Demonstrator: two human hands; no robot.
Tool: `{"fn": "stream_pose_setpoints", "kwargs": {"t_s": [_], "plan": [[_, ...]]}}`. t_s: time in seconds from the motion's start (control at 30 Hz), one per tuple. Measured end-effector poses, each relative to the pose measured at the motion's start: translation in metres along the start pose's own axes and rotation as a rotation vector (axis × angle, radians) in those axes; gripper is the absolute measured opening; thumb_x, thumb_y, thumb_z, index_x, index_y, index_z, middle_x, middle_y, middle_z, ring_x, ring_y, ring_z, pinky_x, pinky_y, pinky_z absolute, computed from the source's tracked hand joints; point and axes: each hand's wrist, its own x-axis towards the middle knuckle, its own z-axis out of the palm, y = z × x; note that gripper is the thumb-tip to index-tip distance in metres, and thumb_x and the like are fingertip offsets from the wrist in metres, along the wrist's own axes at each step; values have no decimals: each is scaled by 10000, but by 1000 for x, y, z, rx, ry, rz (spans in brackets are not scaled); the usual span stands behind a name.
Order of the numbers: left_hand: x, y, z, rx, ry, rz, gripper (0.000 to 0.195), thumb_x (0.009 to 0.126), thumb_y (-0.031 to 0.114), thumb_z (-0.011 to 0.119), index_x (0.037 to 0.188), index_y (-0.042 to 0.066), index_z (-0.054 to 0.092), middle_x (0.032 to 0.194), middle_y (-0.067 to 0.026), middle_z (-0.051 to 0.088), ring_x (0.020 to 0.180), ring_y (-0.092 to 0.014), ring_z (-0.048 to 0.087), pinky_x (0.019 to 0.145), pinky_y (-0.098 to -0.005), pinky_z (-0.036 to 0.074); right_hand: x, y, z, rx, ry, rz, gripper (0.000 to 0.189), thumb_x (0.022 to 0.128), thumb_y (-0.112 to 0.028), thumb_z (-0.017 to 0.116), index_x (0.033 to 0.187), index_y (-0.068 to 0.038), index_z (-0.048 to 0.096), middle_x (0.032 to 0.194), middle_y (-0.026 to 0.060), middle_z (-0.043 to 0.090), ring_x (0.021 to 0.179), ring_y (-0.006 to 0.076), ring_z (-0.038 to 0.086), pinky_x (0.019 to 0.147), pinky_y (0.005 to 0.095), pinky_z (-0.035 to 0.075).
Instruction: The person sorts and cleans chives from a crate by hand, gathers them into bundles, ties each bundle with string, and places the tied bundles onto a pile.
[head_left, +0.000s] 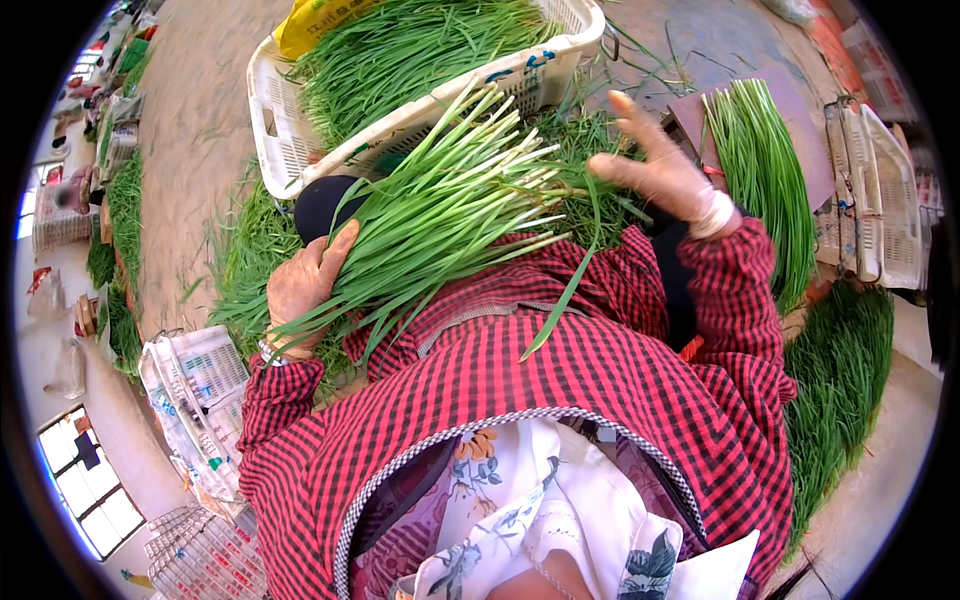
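Observation:
My left hand (309, 289) grips a loose bunch of garlic chives (457, 202) by its leafy part. The bunch lies slanted across my lap, its pale stem ends pointing up and right. Beyond those ends my right hand (664, 169) is raised, slightly blurred, with thumb and fingers spread. A white band circles its wrist. A few loose green blades (592, 240) hang beside its thumb, and whether they touch it is unclear. To the right of that hand, a neater pile of chives (761, 172) rests on a purplish board (802, 142).
A white plastic crate (262, 142) full of chives and a yellow sack (315, 26) stands ahead. Loose trimmings (255, 247) litter the floor around my legs. More chives (840, 397) stand at right. Other crates (885, 202) and stacked crates (199, 397) flank me.

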Motion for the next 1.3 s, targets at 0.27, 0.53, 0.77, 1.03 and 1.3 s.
{"fn": "stream_pose_setpoints", "kwargs": {"t_s": [0.27,0.53,0.77,1.03,1.3], "plan": [[2,1,-4,-53,44,26,759,750,222,699,1460,261,432,1026,-87,649,813,-260,663,643,-363,533,8,0,66,-359,-160,-25,800,883,-366,683,1457,43,306,1172,319,600,1099,420,599,940,416,464],[-4,6,0,-75,41,5,838,657,214,770,1438,256,470,1043,-102,655,851,-270,669,680,-374,535,-5,25,35,-74,-92,-181,344,927,-169,588,1209,27,601,1084,201,670,1001,307,650,861,355,507],[-5,-1,-1,-75,34,-65,861,657,216,775,1453,254,451,1057,-110,650,889,-288,669,697,-373,538,-22,55,-33,-706,276,79,447,924,-353,609,1223,-21,616,1072,215,665,1042,351,635,943,403,488],[-1,8,-4,-51,25,-70,836,684,292,777,1453,266,450,1060,-111,649,895,-289,671,697,-385,541,5,-33,78,-690,188,-440,441,902,-494,599,932,-85,763,1293,162,582,1288,359,459,1098,481,322],[2,13,-2,-35,10,-71,908,653,154,773,1473,290,407,1085,-111,648,878,-290,670,679,-389,542,27,-23,132,-525,138,-252,663,829,-651,584,1075,-56,743,1453,233,440,1408,428,297,1160,518,195]]}}
